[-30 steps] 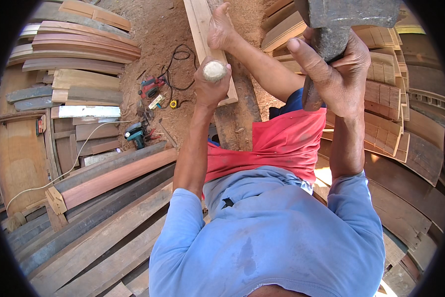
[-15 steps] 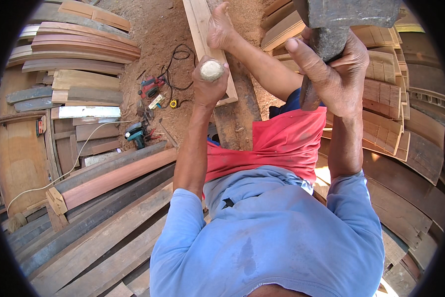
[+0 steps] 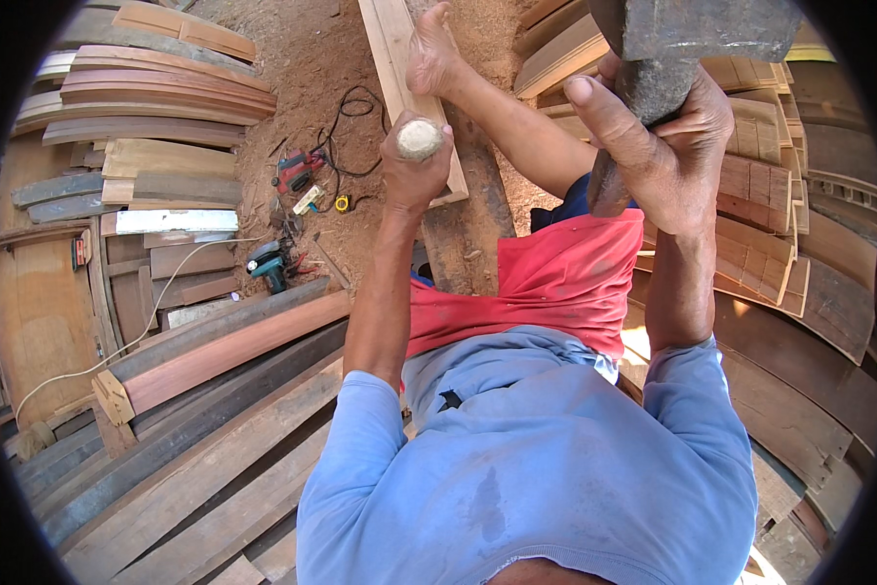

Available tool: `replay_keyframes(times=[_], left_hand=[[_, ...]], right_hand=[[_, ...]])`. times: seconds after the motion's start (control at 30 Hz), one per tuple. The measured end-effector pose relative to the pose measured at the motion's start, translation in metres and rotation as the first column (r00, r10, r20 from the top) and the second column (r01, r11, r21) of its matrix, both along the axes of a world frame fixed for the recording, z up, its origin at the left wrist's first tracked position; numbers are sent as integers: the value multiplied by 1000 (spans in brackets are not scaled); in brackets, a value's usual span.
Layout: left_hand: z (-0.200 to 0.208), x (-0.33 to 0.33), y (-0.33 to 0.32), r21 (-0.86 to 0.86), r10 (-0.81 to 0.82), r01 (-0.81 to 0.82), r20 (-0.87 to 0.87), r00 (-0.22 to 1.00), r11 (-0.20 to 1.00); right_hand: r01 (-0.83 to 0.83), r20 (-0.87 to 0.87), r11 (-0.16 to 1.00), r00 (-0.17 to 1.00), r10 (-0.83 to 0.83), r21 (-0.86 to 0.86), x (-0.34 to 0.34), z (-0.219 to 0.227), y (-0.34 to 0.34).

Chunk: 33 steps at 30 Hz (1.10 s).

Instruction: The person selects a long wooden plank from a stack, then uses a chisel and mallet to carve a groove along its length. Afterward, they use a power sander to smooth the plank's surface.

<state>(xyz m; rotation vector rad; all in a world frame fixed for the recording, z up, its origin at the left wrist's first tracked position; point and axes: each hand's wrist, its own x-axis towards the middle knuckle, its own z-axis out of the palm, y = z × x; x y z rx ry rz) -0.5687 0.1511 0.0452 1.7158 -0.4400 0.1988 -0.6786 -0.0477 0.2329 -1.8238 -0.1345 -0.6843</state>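
My left hand [image 3: 417, 168] is wrapped round an upright chisel, seen end-on. The round, pale, worn butt of its handle [image 3: 419, 139] faces up, and its blade is hidden below the fist. Under that hand runs a long light wooden board [image 3: 389, 49]. Raised at the upper right, my right hand [image 3: 667, 161] grips a hammer [image 3: 706, 34] with a heavy grey metal head; its dark handle end shows below the fingers. The hammer head is partly cut off by the frame's top edge and is apart from the chisel.
My bare foot [image 3: 430, 58] rests beside the board on sawdust-covered ground. To the left lie a red power tool [image 3: 297, 171] with a black cord, a yellow tape measure [image 3: 342, 203] and a teal power tool [image 3: 271, 265]. Stacked planks [image 3: 165, 88] line both sides.
My right hand and the hammer have shifted slightly to the right and down. The left hand with the chisel has stayed nearly in place.
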Motion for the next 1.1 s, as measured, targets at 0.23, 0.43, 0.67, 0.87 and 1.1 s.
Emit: replay_keyframes(times=[0.23, 0.43, 0.67, 0.87, 1.1], left_hand=[[5, -11, -1, 124, 31, -51, 151, 988, 991], [5, -24, -11, 75, 11, -25, 174, 985, 997], [-7, -8, -7, 59, 18, -22, 79, 997, 998], [-1, -11, -12, 81, -16, 6, 122, 992, 997], [-47, -5, -4, 169, 10, -29, 114, 993, 985]], right_hand=[[1, -20, 1000, 1000, -1, -6, -1, -2, 4], [-105, -254, 758, 964, -82, -644, 25, -64, 1], [-74, -230, 827, 971, -69, -557, 42, -23, 0], [46, 173, 984, 985, -15, -175, 67, 31, 6], [-361, -479, 542, 873, -89, -758, 43, -86, -4]])
